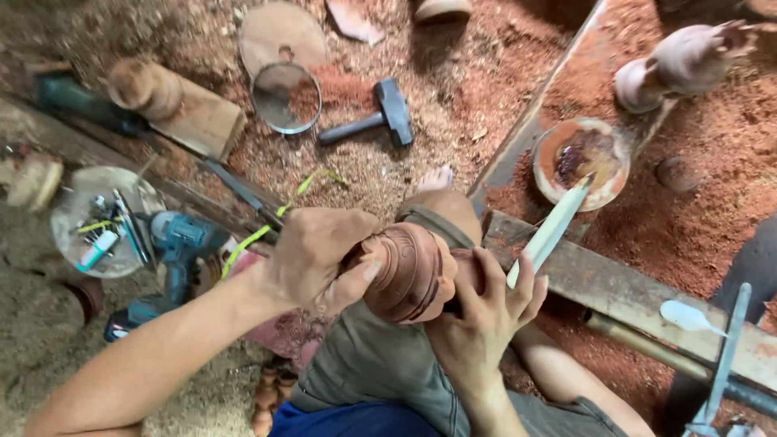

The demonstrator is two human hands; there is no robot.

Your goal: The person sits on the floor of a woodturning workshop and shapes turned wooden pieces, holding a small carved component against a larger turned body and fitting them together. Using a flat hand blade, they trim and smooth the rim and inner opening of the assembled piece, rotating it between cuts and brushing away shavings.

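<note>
The left hand (312,259) grips a turned reddish wooden piece (405,271) resting on the knee. The right hand (486,311), touching its other end, clasps a pale chisel (554,226). Beyond lies a hammer (372,121); left, a blue drill (174,255).

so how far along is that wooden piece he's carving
Well along: the wooden piece is already rounded with grooved rings cut around it. Now the left hand steadies it on the knee while the right hand holds it and a pale blade. Its surface looks unfinished.
</note>
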